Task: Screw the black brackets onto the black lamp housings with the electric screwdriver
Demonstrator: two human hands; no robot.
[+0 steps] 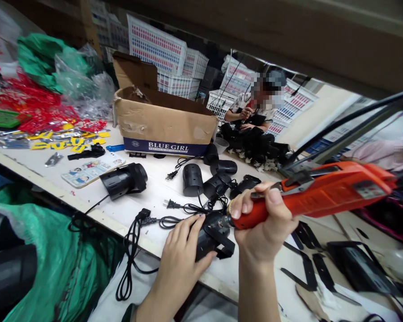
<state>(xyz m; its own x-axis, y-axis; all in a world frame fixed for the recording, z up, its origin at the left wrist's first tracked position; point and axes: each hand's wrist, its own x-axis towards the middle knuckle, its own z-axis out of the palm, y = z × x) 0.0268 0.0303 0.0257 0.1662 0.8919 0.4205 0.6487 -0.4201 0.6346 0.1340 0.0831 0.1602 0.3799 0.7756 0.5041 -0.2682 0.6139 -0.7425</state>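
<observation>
While the left hand [181, 257] clamps a black lamp housing [210, 239] flat on the bench [154, 197] at 6 o'clock, the right hand [262, 221] grips an orange electric screwdriver [322, 192], tip touching the housing. Cardboard box [164, 123] sits at 11 o'clock.

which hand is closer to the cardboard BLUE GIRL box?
Left. The left hand lies below the brown cardboard box, on a black plastic housing; the right hand is farther right, gripping the orange electric screwdriver.
</observation>
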